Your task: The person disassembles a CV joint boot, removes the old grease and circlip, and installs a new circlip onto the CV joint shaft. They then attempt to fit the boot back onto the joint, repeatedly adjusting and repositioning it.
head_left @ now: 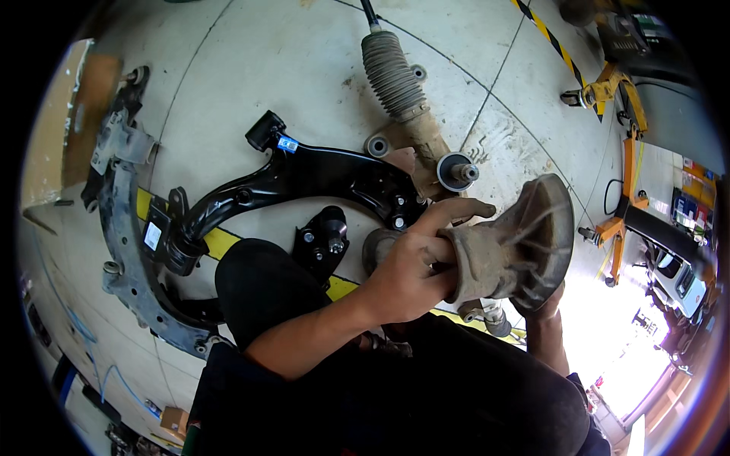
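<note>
Between my two hands is a dusty grey-brown funnel-shaped car part [479, 258], with a narrow collar at its left and a wide flared end at its right. My left hand [407, 273] grips the collar, one finger stretched along its far side. Beneath the flared end, my right hand [544, 308] supports the part; most of its fingers are hidden. Just beyond my left hand lies a glossy black control arm [304, 175] with a blue-and-white label. A small black ball joint [333, 232] rests on the floor near my knee. Partly hidden behind my left wrist is a round, dusty piece [376, 247].
A dirty steering rack [433, 144] with a ribbed boot [391, 72] extends away on the tiled floor. At the left lies a long grey subframe [125, 220] beside a cardboard box [65, 129]. Yellow wheeled equipment [625, 175] stands at right. A yellow floor stripe [220, 243] passes beneath the parts.
</note>
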